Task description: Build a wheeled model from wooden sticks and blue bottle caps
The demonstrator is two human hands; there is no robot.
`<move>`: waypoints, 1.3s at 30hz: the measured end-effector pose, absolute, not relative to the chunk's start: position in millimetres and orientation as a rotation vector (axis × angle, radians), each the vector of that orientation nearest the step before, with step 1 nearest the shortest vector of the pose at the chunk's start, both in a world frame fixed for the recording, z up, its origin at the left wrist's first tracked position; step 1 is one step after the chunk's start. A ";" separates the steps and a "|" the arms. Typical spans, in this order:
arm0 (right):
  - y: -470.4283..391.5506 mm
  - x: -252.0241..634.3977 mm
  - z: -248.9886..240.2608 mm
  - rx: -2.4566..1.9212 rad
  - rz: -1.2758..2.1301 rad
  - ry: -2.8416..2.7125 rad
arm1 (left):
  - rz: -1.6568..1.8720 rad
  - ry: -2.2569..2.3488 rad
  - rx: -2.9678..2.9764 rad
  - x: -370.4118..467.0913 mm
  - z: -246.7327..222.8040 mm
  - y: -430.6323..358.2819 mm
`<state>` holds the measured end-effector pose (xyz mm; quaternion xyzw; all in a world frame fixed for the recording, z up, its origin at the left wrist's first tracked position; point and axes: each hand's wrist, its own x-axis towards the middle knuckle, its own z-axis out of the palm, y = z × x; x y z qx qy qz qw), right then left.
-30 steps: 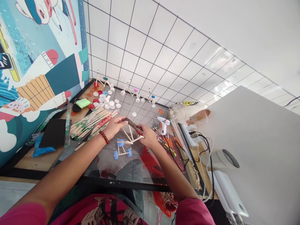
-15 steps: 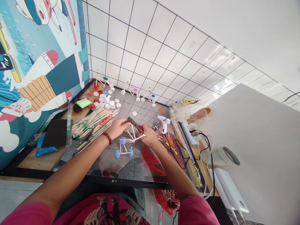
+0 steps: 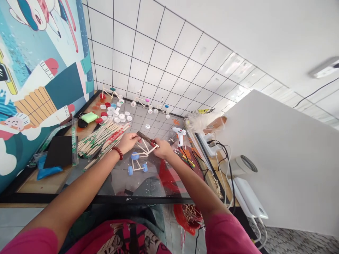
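My right hand (image 3: pixel 162 148) is closed round the red handles of a pair of pliers (image 3: pixel 145 137), whose dark jaws point left. The fingers of my left hand (image 3: pixel 127 143) are pinched at the jaw end, on the top of a thin stick. That stick belongs to a small frame of pale sticks (image 3: pixel 143 153) below the pliers. Blue round caps sit on the frame, one (image 3: pixel 135 156) under my left hand and two lower down, joined by a stick. What exactly the jaws grip is too small to tell.
Left of my hands lies a pile of wooden sticks (image 3: pixel 102 139), with white and red caps (image 3: pixel 122 116) behind it. Small stick models (image 3: pixel 147 106) stand along the back edge. A white glue gun (image 3: pixel 180 135) and dark cables are on the right.
The whole scene has shifted left in view as the camera turned. Both hands keep their hold, and the pliers and stick frame are in nearly the same pose.
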<state>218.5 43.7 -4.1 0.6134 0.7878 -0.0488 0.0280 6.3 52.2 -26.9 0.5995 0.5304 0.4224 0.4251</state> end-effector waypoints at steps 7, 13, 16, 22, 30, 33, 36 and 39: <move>46.9 217.2 -2.2 1.874 -0.108 2.389 | 1.029 1.341 1.532 3.0 -36.1 58.4; 43.3 218.2 -14.1 1.940 -0.109 2.493 | 1.051 1.322 1.570 2.5 -36.7 58.6; 41.2 219.4 -17.7 1.958 -0.044 2.620 | 1.064 1.284 1.602 2.4 -33.1 56.7; 44.6 229.5 -20.4 1.971 -0.071 2.792 | 1.151 1.160 1.703 2.7 -29.9 53.8; 58.2 240.7 -23.0 1.815 -0.392 2.904 | 1.075 1.287 1.565 6.2 -34.5 52.0; 62.1 239.2 -22.7 1.712 -0.519 2.920 | 1.075 1.307 1.526 6.9 -37.5 53.3; 65.1 236.5 -22.7 1.603 -0.600 2.947 | 1.063 1.339 1.490 6.9 -38.8 54.6; 68.1 234.6 -23.8 1.484 -0.644 2.975 | 1.066 1.336 1.467 6.9 -37.4 54.4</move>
